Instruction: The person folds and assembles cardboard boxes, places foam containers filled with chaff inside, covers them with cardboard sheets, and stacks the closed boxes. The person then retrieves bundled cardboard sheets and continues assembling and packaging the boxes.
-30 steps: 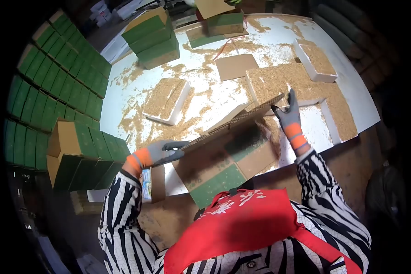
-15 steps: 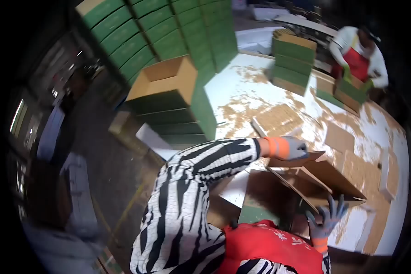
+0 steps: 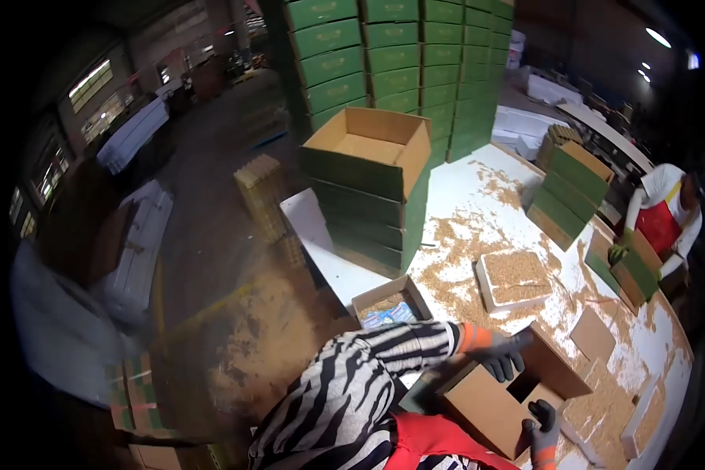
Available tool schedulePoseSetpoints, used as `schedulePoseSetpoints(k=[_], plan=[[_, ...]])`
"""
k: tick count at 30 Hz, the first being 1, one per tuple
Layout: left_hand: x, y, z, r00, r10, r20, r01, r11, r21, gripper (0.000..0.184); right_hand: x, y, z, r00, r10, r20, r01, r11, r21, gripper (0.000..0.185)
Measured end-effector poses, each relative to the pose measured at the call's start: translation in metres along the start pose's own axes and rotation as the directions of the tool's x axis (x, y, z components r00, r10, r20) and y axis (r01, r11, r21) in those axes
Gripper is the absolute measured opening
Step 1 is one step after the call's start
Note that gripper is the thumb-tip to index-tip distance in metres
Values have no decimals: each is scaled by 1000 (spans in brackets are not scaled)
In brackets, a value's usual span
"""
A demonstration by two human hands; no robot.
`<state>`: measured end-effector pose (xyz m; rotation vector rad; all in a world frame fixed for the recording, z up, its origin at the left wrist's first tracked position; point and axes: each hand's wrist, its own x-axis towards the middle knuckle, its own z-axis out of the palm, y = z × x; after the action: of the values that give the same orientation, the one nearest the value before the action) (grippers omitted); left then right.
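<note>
A brown carton (image 3: 482, 407) is sitting at the near side of the bench (image 3: 450, 188), some panels standing up, its top gaping over a dark hollow. The left hand (image 3: 503, 352) is hanging over the carton's far edge, fingers bent down and slightly apart; the right hand (image 3: 544, 431) is resting at its right edge, fingers curling. I'm not able to tell whether either grip is pinching cardboard.

To my eye, the shaping is only partway along: panels are rising, but closing the top is remaining undone. Well beyond the carton, a tall wall of green boxes (image 3: 329, 47) is standing, seemingly already formed. In front of that wall, an open top box (image 3: 345, 166) is showing brown inner sides and floor. Left of the carton, a small open box (image 3: 417, 296) is holding something brightly printed (image 3: 392, 315). Just beyond the carton, a white-sided tray (image 3: 486, 290) is carrying tan flakes (image 3: 517, 270). Farther right, a co-worker (image 3: 658, 223) is handling another box (image 3: 637, 270).
</note>
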<state>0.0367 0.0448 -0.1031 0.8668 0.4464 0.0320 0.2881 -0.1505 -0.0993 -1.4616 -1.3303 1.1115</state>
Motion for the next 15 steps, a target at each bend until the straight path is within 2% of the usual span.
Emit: schedulePoseSetpoints(k=[1, 2, 3, 4, 6, 7, 9, 10, 11, 12, 13, 14, 15], plan=[[3, -10, -7, 979, 96, -177, -82, 993, 84, 65, -5, 17, -4, 989, -141, 35, 145, 982, -124, 58], [12, -26, -20, 921, 192, -340, -135, 974, 184, 62, -7, 10, 6, 976, -215, 25, 213, 931, -297, 61], [-5, -16, -6, 830, 288, -478, -158, 943, 294, 60, 0, -22, 15, 881, -467, 84, 381, 592, -710, 66], [-17, -25, 26, 653, 560, -510, 90, 611, 787, 54, 14, -58, 23, 742, -625, 244, 373, 82, -924, 72], [-3, -51, 46, 548, 724, -418, 198, 374, 906, 57, 42, -94, 21, 738, -674, 33, 265, 245, -933, 74], [-3, -52, 53, 422, 834, -355, 253, 267, 930, 61, 60, -77, 7, 758, -646, -83, 253, 408, -877, 74], [-13, -50, 60, 172, 976, -138, 409, 56, 911, 70, 40, -64, 2, 808, -588, 46, 284, 318, -905, 72], [-13, -49, 54, 19, 999, -30, 341, 22, 940, 82, 33, -63, 0, 825, -555, 109, 303, 271, -914, 72], [-21, -44, 57, 41, 997, -67, 401, 45, 915, 82, 16, -66, -2, 973, -150, 176, 231, 645, -728, 66], [-24, -44, 65, 86, 990, -113, 433, 65, 899, 83, -4, -17, 4, 945, -252, 211, 323, 602, -731, 59], [-2, -74, 27, 183, 947, -264, 436, 162, 885, 74, -13, -15, -1, 933, -276, 229, 358, 667, -653, 53], [-8, -67, 29, 371, 837, -402, 493, 190, 849, 64, -13, -21, -13, 928, -300, 223, 374, 723, -582, 47], [-23, -55, 38, 518, 701, -490, 559, 157, 814, 55, -9, 4, -15, 995, -81, -66, 91, 982, 164, 39]])
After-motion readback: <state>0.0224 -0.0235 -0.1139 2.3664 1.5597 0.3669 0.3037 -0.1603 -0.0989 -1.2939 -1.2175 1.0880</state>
